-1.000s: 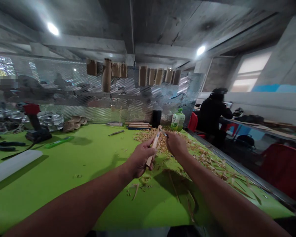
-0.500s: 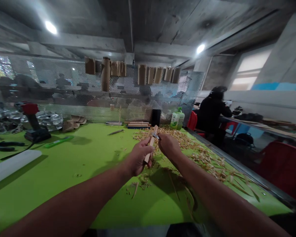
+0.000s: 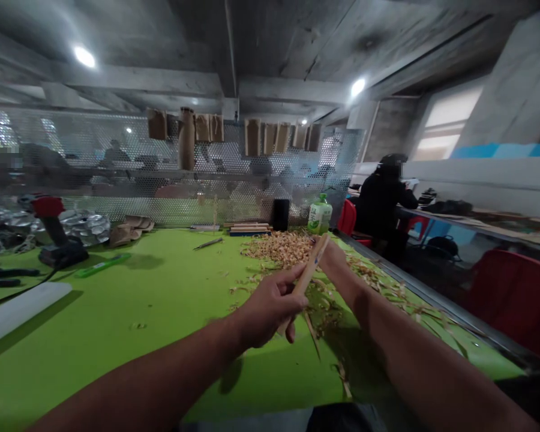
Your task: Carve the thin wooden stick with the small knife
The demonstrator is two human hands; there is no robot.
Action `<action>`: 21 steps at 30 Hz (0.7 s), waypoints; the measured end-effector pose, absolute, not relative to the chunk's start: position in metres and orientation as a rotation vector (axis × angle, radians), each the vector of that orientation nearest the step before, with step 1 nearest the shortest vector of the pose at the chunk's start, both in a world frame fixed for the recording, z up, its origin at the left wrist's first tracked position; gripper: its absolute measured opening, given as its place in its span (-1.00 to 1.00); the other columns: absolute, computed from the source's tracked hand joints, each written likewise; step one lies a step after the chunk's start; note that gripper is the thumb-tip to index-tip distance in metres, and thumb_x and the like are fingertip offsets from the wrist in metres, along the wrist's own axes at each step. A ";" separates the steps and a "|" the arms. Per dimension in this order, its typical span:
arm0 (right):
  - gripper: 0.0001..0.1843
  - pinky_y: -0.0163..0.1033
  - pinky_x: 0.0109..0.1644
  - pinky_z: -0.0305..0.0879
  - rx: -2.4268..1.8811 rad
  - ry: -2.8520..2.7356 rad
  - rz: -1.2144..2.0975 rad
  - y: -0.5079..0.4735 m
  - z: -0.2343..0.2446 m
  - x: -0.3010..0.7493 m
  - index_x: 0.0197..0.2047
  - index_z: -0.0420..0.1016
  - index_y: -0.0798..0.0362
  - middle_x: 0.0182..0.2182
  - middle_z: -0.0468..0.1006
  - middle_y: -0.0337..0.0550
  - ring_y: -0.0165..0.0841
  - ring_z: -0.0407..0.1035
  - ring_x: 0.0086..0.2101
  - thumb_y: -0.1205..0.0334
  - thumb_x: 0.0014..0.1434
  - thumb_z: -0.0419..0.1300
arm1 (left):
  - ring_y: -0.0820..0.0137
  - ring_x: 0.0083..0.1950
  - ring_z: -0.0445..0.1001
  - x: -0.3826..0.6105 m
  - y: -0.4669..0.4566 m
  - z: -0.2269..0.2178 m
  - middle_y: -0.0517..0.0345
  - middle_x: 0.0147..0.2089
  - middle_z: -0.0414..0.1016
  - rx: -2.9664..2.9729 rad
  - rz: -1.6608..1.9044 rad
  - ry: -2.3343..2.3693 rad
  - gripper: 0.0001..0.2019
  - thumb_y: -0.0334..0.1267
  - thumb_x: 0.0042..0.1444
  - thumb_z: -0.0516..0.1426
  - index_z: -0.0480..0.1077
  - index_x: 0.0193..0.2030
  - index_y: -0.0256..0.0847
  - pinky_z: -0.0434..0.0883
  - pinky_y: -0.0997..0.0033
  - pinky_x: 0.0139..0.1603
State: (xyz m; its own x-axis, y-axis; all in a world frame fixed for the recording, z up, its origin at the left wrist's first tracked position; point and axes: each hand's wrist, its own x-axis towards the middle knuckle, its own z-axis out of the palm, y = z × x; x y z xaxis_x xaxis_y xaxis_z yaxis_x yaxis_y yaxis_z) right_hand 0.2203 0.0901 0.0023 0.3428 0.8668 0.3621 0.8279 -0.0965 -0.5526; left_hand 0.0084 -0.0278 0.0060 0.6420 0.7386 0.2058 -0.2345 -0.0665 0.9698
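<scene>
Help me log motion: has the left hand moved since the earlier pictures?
Yes: judged against the green bottle, the left hand has shifted rightward and a little lower in the picture.

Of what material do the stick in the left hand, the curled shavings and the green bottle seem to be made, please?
The stick: wood or bamboo, seemingly unvarnished, as it looks pale and dull. The shavings: probably similar material, raw, being thin tan curls. The bottle: likely plastic, smooth, since its green body looks translucent.
</scene>
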 end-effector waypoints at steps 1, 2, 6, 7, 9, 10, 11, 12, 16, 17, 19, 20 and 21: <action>-0.72 -0.23 -0.26 0.25 -1.881 -1.439 0.121 0.092 0.002 0.225 -0.23 0.57 0.15 -0.38 0.56 0.06 -0.16 0.46 -0.27 0.23 0.16 0.06 | 0.64 -0.57 0.22 0.009 -0.028 0.006 0.12 -0.20 0.36 1.400 0.860 0.450 -0.32 -0.39 0.01 0.11 0.18 0.34 -0.10 0.37 0.60 -0.68; -0.71 -0.26 -0.33 0.25 -1.835 -1.406 0.176 0.093 0.002 0.226 -0.22 0.55 0.15 -0.44 0.53 0.01 -0.22 0.44 -0.35 0.20 0.17 0.05 | 0.64 -0.57 0.22 0.009 -0.026 0.006 0.13 -0.22 0.35 1.371 0.866 0.461 -0.30 -0.39 0.00 0.12 0.16 0.35 -0.14 0.37 0.60 -0.67; -0.51 -0.35 -0.54 0.20 -1.573 -1.370 0.432 0.091 0.003 0.211 -0.08 0.45 0.11 -0.61 0.36 -0.25 -0.44 0.20 -0.65 -0.05 0.27 -0.11 | 0.61 -0.63 0.15 0.001 -0.006 0.002 0.26 -0.45 0.28 1.307 0.931 0.510 -0.26 -0.41 -0.06 0.09 0.13 0.35 -0.26 0.32 0.60 -0.70; -0.47 -0.36 -0.58 0.19 -1.475 -1.373 0.543 0.089 0.004 0.205 -0.06 0.44 0.09 -0.62 0.33 -0.30 -0.47 0.13 -0.69 -0.12 0.27 -0.15 | 0.61 -0.64 0.14 -0.001 -0.001 0.000 0.28 -0.48 0.26 1.314 0.931 0.505 -0.27 -0.41 -0.06 0.07 0.15 0.34 -0.26 0.32 0.60 -0.69; -0.47 -0.39 -0.64 0.13 -1.226 -1.346 0.823 0.084 0.004 0.195 -0.11 0.43 0.06 -0.66 0.26 -0.38 -0.52 0.02 -0.74 -0.21 0.22 -0.09 | 0.60 -0.65 0.15 -0.003 0.004 -0.005 0.28 -0.50 0.27 1.343 0.885 0.485 -0.31 -0.42 -0.07 0.06 0.20 0.31 -0.25 0.34 0.58 -0.67; -0.50 -0.41 -0.66 0.09 -1.109 -1.319 0.946 0.082 0.003 0.191 -0.18 0.43 0.06 -0.68 0.23 -0.41 -0.54 -0.02 -0.75 -0.22 0.17 0.00 | 0.60 -0.65 0.17 -0.003 0.005 -0.007 0.29 -0.51 0.28 1.356 0.849 0.478 -0.33 -0.42 -0.07 0.07 0.22 0.28 -0.26 0.35 0.57 -0.66; -0.54 -0.42 -0.68 0.04 -1.018 -1.292 1.036 0.080 0.002 0.187 -0.26 0.41 0.06 -0.70 0.20 -0.44 -0.55 -0.04 -0.75 -0.20 0.11 0.10 | 0.58 -0.64 0.19 -0.002 0.005 -0.008 0.29 -0.51 0.28 1.365 0.807 0.476 -0.36 -0.41 -0.07 0.08 0.25 0.25 -0.25 0.38 0.55 -0.64; -0.58 -0.42 -0.69 0.01 -0.968 -1.277 1.081 0.079 0.001 0.185 -0.33 0.38 0.06 -0.71 0.17 -0.46 -0.56 -0.05 -0.75 -0.17 0.05 0.19 | 0.57 -0.64 0.22 -0.002 0.005 -0.009 0.30 -0.52 0.28 1.372 0.768 0.478 -0.41 -0.40 -0.07 0.09 0.27 0.20 -0.26 0.39 0.53 -0.63; -0.61 -0.41 -0.67 -0.01 -1.012 -1.341 1.010 0.076 -0.005 0.175 -0.38 0.34 0.05 -0.71 0.19 -0.43 -0.54 0.00 -0.73 -0.14 0.06 0.18 | 0.55 -0.64 0.26 0.001 0.003 -0.010 0.29 -0.53 0.30 1.367 0.726 0.511 -0.72 -0.32 0.02 0.08 0.31 -0.09 -0.25 0.38 0.53 -0.64; -0.59 -0.40 -0.65 0.03 -1.089 -1.421 0.904 0.076 -0.006 0.173 -0.32 0.37 0.06 -0.69 0.22 -0.41 -0.52 0.04 -0.72 -0.16 0.15 0.06 | 0.57 -0.67 0.23 0.001 0.005 -0.010 0.29 -0.53 0.29 1.364 0.766 0.526 -0.80 -0.30 0.04 0.07 0.30 -0.16 -0.24 0.35 0.56 -0.66; -0.49 -0.36 -0.58 0.11 -1.290 -1.606 0.606 0.076 -0.008 0.169 -0.24 0.41 0.07 -0.64 0.30 -0.33 -0.47 0.13 -0.67 -0.13 0.28 -0.17 | 0.61 -0.71 0.15 0.001 0.011 -0.011 0.33 -0.56 0.25 1.338 0.887 0.567 -0.89 -0.29 0.06 0.07 0.27 -0.25 -0.22 0.27 0.60 -0.72; -0.47 -0.35 -0.53 0.14 -1.381 -1.682 0.457 0.076 -0.008 0.168 -0.23 0.43 0.08 -0.61 0.35 -0.29 -0.45 0.19 -0.64 -0.09 0.30 -0.21 | 0.61 -0.72 0.12 0.001 0.014 -0.012 0.35 -0.57 0.23 1.320 0.946 0.587 -0.91 -0.30 0.05 0.07 0.26 -0.28 -0.21 0.23 0.61 -0.75; -0.51 -0.33 -0.48 0.16 -1.450 -1.739 0.339 0.075 -0.009 0.167 -0.23 0.46 0.08 -0.58 0.40 -0.24 -0.42 0.25 -0.58 -0.06 0.30 -0.17 | 0.61 -0.73 0.11 0.000 0.017 -0.012 0.36 -0.58 0.21 1.300 0.990 0.605 -0.92 -0.31 0.04 0.07 0.25 -0.29 -0.21 0.20 0.61 -0.76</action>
